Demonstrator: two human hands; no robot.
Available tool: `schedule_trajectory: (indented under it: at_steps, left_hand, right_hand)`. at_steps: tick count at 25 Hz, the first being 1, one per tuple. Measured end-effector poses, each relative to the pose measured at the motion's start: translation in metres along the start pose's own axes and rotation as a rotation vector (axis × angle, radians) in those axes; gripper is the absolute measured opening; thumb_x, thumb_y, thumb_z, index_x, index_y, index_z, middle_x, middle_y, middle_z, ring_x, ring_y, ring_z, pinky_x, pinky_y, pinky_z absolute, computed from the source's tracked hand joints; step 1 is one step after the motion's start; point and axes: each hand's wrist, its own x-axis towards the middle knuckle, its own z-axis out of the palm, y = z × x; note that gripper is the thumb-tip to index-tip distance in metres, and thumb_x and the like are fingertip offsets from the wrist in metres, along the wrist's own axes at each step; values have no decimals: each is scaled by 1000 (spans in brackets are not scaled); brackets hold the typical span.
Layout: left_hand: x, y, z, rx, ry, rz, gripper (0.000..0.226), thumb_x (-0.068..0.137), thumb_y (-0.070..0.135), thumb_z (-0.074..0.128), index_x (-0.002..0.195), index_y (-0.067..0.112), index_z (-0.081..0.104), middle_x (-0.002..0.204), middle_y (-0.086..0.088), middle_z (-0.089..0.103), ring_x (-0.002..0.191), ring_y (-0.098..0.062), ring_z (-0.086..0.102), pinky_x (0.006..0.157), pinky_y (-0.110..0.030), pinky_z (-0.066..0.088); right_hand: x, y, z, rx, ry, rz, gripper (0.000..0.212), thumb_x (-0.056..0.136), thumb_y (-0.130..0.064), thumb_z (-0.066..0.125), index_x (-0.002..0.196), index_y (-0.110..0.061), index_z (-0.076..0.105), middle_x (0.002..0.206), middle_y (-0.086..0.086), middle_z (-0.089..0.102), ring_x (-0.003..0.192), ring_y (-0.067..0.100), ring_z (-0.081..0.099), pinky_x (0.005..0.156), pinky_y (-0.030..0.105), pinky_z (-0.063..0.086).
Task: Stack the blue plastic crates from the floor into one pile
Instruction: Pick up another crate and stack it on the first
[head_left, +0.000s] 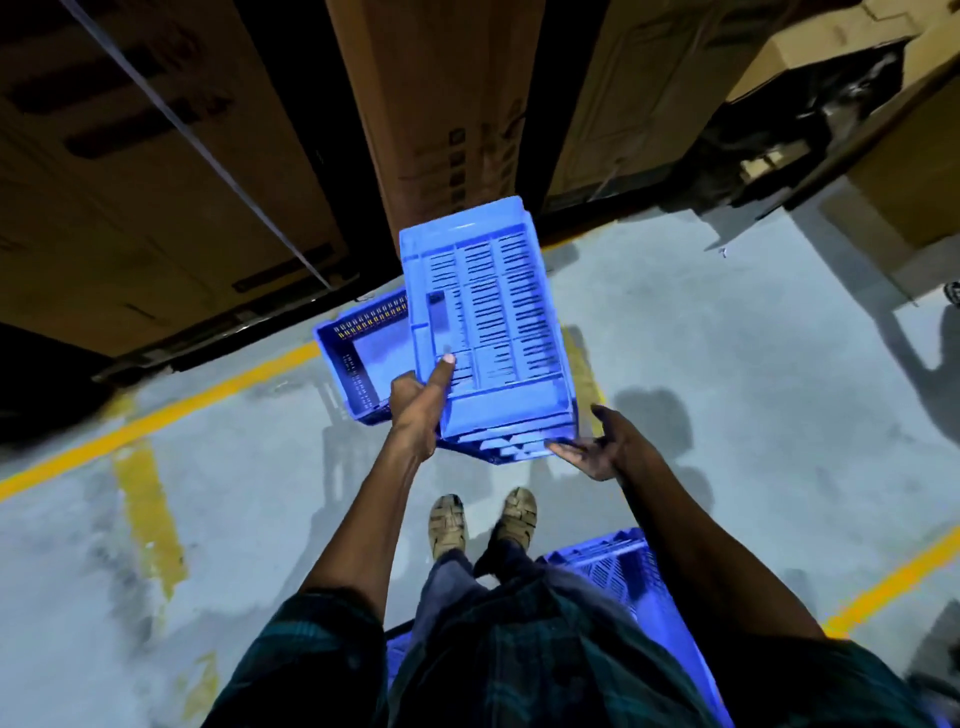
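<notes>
A blue plastic crate (485, 317) hangs in the air in front of me, tilted so its slotted underside faces me. My left hand (418, 405) grips its near left corner, thumb pressed on the slotted face. My right hand (602, 447) is under the near right corner, fingers spread, touching the rim from below. A second blue crate (358, 358) rests upright on the floor behind and to the left, partly hidden by the held one. A third blue crate (623, 571) lies by my right leg, mostly hidden by my body.
Tall cardboard boxes (156, 182) line the far side, with more boxes (883, 156) at the right. Yellow floor lines (156, 415) cross the grey concrete. My sandalled feet (483, 519) stand just below the held crate.
</notes>
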Motion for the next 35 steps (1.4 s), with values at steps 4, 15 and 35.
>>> schedule_trajectory:
  at_steps: [4, 15, 35]
  left_hand:
    - [-13, 15, 20, 258, -17, 209, 49, 75, 60, 72, 71, 13, 59, 63, -1, 61, 54, -21, 57, 49, -31, 46]
    - [-61, -4, -14, 445, 234, 288, 54, 83, 56, 62, 77, 3, 52, 72, -22, 63, 70, -40, 61, 65, -49, 51]
    - [-126, -59, -117, -232, 560, 150, 33, 99, 26, 47, 72, 13, 61, 63, -12, 67, 51, -22, 63, 50, -28, 49]
  right_hand:
    - [-21, -1, 5, -7, -6, -156, 59, 91, -42, 57, 139, -13, 38, 141, 13, 40, 110, 44, 58, 68, 54, 59]
    - [-91, 56, 152, -730, -169, -979, 33, 80, -44, 63, 104, -23, 66, 96, 6, 74, 88, 24, 71, 85, 41, 57]
    - [-102, 141, 160, -919, -92, -1054, 26, 73, -27, 70, 59, -17, 51, 48, 2, 52, 37, 22, 49, 39, 29, 41]
